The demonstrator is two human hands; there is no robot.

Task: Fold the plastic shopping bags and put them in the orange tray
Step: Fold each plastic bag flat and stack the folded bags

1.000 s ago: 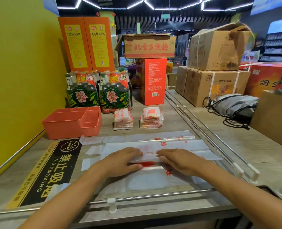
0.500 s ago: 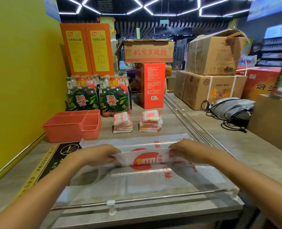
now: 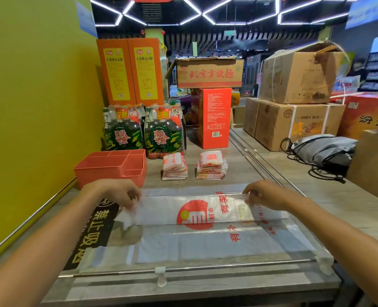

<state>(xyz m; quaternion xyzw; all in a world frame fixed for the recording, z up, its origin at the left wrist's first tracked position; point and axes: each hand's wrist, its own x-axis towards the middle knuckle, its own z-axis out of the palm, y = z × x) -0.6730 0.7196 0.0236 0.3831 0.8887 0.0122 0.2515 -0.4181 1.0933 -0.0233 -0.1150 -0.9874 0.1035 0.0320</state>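
Against the yellow wall on the left sits the orange tray (image 3: 110, 167), its compartments showing, on the grey counter (image 3: 349, 209). Just in front of it the left hand (image 3: 117, 192) curls its fingers down and pinches the left end of a clear plastic shopping bag (image 3: 194, 212) — the crumpled handle end bunches below the fingertips, over a black no-smoking sign (image 3: 95, 231). The bag stretches flat across the counter between the two hands, folded into a long band with a red round logo near its middle; a wider clear layer of plastic lies spread under and in front of it, reaching a thin metal rail (image 3: 183, 268) at the near edge. Behind the band, two stacks of folded bags (image 3: 174, 167) stand side by side, apart from the tray. On the right, the right hand (image 3: 265, 194) pinches the band's far edge — thumb and fingertips closed on the plastic.
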